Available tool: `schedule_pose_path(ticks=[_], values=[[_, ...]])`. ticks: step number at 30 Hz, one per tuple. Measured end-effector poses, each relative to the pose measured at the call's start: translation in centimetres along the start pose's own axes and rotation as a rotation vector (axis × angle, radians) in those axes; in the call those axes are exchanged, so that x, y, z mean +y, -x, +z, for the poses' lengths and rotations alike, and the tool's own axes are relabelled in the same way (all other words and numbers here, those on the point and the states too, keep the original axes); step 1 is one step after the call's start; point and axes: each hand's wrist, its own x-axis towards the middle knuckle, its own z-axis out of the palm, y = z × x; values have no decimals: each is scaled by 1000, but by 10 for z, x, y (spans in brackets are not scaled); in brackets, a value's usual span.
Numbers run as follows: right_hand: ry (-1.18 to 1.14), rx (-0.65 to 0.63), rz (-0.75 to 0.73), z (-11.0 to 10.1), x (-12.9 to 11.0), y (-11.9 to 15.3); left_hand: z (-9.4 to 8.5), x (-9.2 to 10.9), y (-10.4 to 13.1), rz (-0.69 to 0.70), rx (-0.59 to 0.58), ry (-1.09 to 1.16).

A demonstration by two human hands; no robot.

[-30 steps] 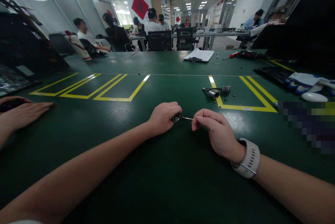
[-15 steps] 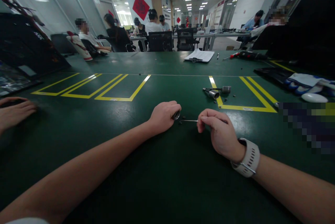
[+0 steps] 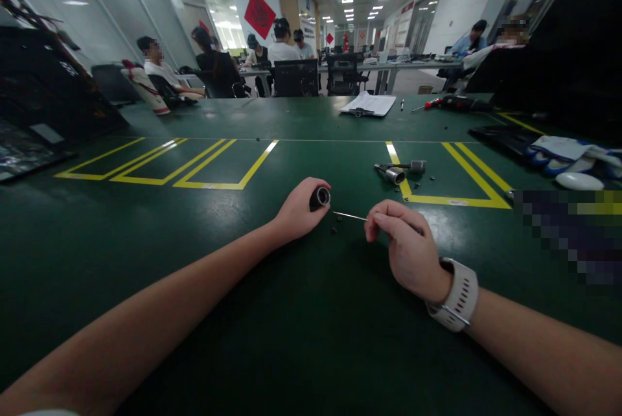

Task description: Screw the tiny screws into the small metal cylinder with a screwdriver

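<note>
My left hand (image 3: 301, 207) is closed around a short hollow metal cylinder (image 3: 321, 197), its round open end facing toward me and to the right. My right hand (image 3: 401, 238), with a pale watch on the wrist, grips a thin metal-shafted tool (image 3: 350, 216); the fingers hide most of its handle. The shaft points left, its tip just short of the cylinder's lower right edge. Below the tip, small dark parts (image 3: 334, 231) lie on the green table (image 3: 311, 325). Two more metal cylinders, one silvery (image 3: 396, 175) and one darker (image 3: 418, 166), lie beyond my right hand.
Yellow tape outlines (image 3: 208, 185) mark the table. Farther back are a clipboard with papers (image 3: 368, 105), a pen (image 3: 402, 105) and a red-and-black tool (image 3: 451, 103). Gloves (image 3: 573, 151) and a white oval object (image 3: 579, 181) lie at right. People sit at desks beyond.
My left hand has turned and lifted slightly, bringing the cylinder's open end into view. The tool's tip has risen off the small parts toward it. Another person's hand at far left has left view.
</note>
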Motion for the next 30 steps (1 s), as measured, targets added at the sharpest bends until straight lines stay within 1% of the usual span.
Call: schedule_pose_path(ticks=[6, 10, 15, 18, 21, 24, 26, 28, 30], values=[[46, -62, -59, 3, -4, 4, -1, 1, -1, -5, 24, -4], [137, -129, -27, 5, -12, 3, -1, 3, -1, -46, -29, 6], [249, -176, -16, 7, -17, 3, 1, 4, 1, 6, -95, -25], [369, -198, -79, 9, -16, 5, 1, 6, 3, 24, -122, -108], [486, -214, -175, 12, -15, 7, 1, 10, 3, 54, -155, -176], [582, -225, -273, 15, -17, 8, 1, 13, 4, 90, -157, -207], [615, -223, -297, 16, -19, 9, 1, 13, 4, 122, -154, -205], [584, -210, -262, 15, -20, 8, 0, 14, 4, 157, -153, -199], [491, -190, -171, 12, -20, 5, -1, 14, 5, 186, -155, -201]])
